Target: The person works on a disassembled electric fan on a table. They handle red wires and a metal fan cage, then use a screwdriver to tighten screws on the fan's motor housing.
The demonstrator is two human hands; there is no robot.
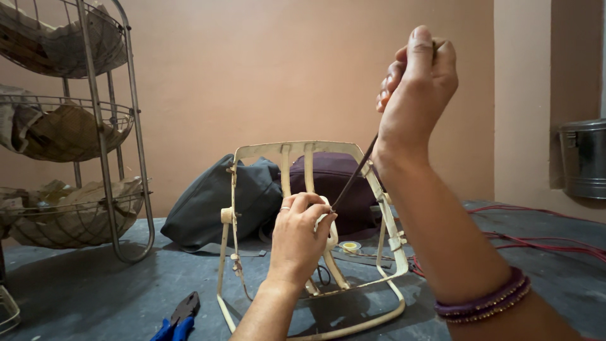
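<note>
A cream-coloured plastic frame (pixel 262 151), like a small fan's housing, stands upright on the dark floor in the middle of the view. My left hand (pixel 300 237) grips a part at the frame's centre; a ring shows on one finger. My right hand (pixel 416 82) is raised high, closed round the handle of a long thin screwdriver (pixel 355 173). The shaft slants down and left, and its tip meets the frame's centre right by my left fingers. Purple bangles circle my right wrist (pixel 483 303).
Blue-handled pliers (pixel 177 319) lie on the floor at lower left. A three-tier wire rack (pixel 101 145) stands at left. Dark bags (pixel 214 202) sit behind the frame. Red wires (pixel 543 243) trail at right, a metal container (pixel 584 158) beyond them. A small yellow roll (pixel 349 246) lies near the frame.
</note>
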